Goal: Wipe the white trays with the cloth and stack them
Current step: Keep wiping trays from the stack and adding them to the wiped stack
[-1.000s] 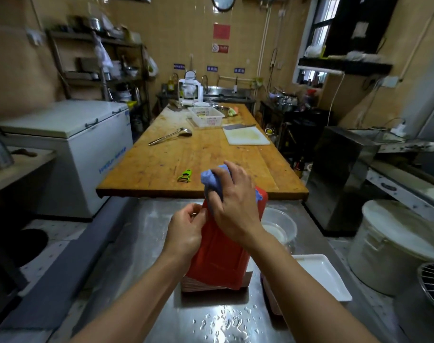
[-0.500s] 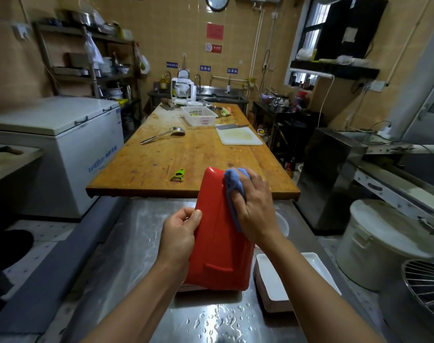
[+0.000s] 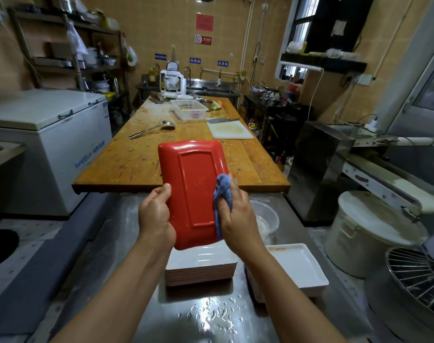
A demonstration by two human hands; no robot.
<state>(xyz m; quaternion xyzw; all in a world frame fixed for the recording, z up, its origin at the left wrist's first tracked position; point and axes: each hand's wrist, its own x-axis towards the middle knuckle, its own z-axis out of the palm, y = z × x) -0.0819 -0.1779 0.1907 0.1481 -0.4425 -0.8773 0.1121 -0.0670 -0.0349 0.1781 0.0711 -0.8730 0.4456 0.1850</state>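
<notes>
My left hand has its grip clamped on the left long edge of a tray, thumb curled over the rim onto the side facing me, the other fingers hidden behind. The tray is held up off the worktop, tilted with its red underside toward me and its far end higher. My right hand has its grip closed round a bunched blue cloth, and presses it against the tray's right edge, low on the red face.

Directly beneath the lifted tray sits a stack of trays, white on top with reddish edges showing down its side, its upper surface wet and glossy. Just right of that stack lies another white tray atop a second pile, partly hidden by my right forearm. Behind it stands a clear plastic bowl. Water droplets are scattered on the steel worktop near me.

Farther off, a long wooden table carries a ladle, a white basket and a cutting board.
</notes>
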